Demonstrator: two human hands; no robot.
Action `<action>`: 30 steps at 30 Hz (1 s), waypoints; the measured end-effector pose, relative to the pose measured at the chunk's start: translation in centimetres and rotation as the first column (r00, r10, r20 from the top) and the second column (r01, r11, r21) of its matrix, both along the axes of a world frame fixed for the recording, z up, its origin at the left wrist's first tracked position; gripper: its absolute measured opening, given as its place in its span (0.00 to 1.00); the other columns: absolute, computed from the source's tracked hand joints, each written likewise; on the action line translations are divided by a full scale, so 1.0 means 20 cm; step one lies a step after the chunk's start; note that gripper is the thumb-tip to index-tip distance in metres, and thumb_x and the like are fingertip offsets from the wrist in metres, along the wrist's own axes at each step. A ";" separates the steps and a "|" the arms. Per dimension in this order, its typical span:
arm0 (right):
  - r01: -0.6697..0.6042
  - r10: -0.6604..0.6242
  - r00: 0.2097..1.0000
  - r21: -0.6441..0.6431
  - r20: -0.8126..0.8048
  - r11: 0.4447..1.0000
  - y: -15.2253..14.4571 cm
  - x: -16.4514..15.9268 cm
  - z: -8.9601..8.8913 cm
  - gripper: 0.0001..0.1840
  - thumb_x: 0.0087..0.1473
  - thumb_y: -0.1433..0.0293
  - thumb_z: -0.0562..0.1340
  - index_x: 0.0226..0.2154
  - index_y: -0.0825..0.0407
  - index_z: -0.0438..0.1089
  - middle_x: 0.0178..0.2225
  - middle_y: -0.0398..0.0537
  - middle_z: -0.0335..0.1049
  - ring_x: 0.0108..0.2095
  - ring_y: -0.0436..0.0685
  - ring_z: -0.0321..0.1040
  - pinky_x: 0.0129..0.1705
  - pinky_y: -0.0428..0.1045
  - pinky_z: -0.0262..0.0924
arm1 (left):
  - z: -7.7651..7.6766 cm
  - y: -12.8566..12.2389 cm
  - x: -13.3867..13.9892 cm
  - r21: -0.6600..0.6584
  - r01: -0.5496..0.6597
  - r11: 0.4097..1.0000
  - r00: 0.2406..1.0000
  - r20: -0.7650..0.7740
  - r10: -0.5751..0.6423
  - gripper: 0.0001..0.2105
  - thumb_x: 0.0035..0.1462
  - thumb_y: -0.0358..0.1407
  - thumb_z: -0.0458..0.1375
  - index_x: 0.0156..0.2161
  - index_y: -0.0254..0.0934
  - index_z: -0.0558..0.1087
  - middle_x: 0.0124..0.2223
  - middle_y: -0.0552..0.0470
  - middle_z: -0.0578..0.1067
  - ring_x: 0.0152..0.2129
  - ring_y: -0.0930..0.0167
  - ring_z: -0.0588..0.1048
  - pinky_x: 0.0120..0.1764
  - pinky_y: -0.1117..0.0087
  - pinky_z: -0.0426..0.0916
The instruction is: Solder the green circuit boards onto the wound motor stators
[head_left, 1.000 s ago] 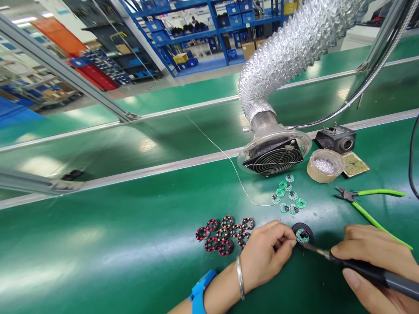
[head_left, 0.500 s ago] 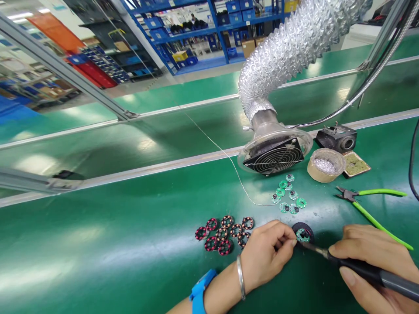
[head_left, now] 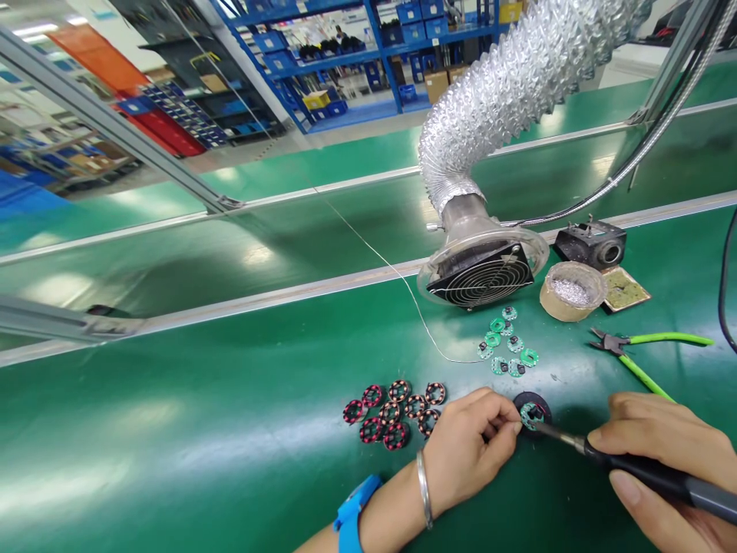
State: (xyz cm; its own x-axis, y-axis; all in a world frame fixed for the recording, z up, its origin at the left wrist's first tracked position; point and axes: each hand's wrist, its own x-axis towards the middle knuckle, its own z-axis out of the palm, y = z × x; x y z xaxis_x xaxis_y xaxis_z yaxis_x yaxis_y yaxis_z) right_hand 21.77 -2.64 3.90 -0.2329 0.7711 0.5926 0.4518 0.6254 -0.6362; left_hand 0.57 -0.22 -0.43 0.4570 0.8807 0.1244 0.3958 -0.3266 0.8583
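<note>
My right hand [head_left: 668, 453] grips a soldering iron [head_left: 639, 466] by its black handle. The iron's tip meets a small round green circuit board [head_left: 530, 415], which sits on a black round base [head_left: 542, 401]. At the left edge of that base, my left hand [head_left: 477, 434] has thumb and forefinger pinched together. What lies between those fingertips is too small to make out. Left of this hand lie several wound coil rings [head_left: 390, 412], some red and black, others copper and black. Beyond the base is a group of loose round circuit boards [head_left: 516, 343].
Green-handled cutters [head_left: 616, 343] lie on the green bench [head_left: 230, 445] at right. Behind them are a tub of silvery bits [head_left: 561, 306], a square tray [head_left: 625, 290] and a black block [head_left: 593, 242]. A fume extractor fan [head_left: 484, 280] hangs low; thin wire [head_left: 423, 316] crosses the bench.
The soldering iron's tip has shifted slightly right and up, from the base's left side onto the board. My right hand moved right with it. My left hand stays in place.
</note>
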 end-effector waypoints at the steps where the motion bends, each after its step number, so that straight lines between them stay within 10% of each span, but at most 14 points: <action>1: 0.009 -0.009 1.000 0.002 -0.020 1.000 -0.01 0.00 -0.02 0.08 0.57 0.72 0.54 0.36 0.49 0.68 0.22 0.47 0.69 0.22 0.57 0.69 0.22 0.51 0.59 | 0.00 0.00 0.00 0.000 -0.001 1.000 1.000 -0.002 0.001 0.04 0.55 0.28 0.55 0.31 0.36 0.71 0.26 0.54 0.72 0.22 0.76 0.71 0.27 0.78 0.68; 9: -0.031 0.033 0.996 -0.017 0.084 0.999 0.00 0.09 -0.01 0.09 0.55 0.72 0.56 0.40 0.48 0.68 0.25 0.48 0.70 0.27 0.60 0.72 0.22 0.52 0.61 | 0.09 0.03 -0.05 0.218 -0.035 0.975 0.968 -0.236 0.088 0.07 0.57 0.28 0.55 0.41 0.35 0.71 0.35 0.49 0.74 0.26 0.71 0.73 0.31 0.71 0.71; 16: -0.079 0.078 0.990 0.000 0.116 0.997 0.03 0.12 -0.01 0.13 0.52 0.75 0.57 0.42 0.50 0.67 0.27 0.47 0.71 0.25 0.57 0.70 0.26 0.52 0.62 | 0.13 0.21 -0.08 0.392 0.032 0.919 0.623 -0.727 0.289 0.06 0.56 0.24 0.55 0.33 0.34 0.73 0.39 0.43 0.74 0.34 0.62 0.69 0.40 0.58 0.68; 30: -0.202 0.198 0.978 0.057 0.071 0.978 0.05 0.04 0.05 0.10 0.52 0.75 0.54 0.38 0.52 0.67 0.19 0.41 0.64 0.16 0.51 0.61 0.19 0.47 0.56 | 0.10 -0.11 -0.07 0.463 0.048 0.885 0.938 -0.325 0.120 0.07 0.64 0.27 0.48 0.40 0.40 0.67 0.33 0.55 0.77 0.24 0.73 0.75 0.27 0.74 0.66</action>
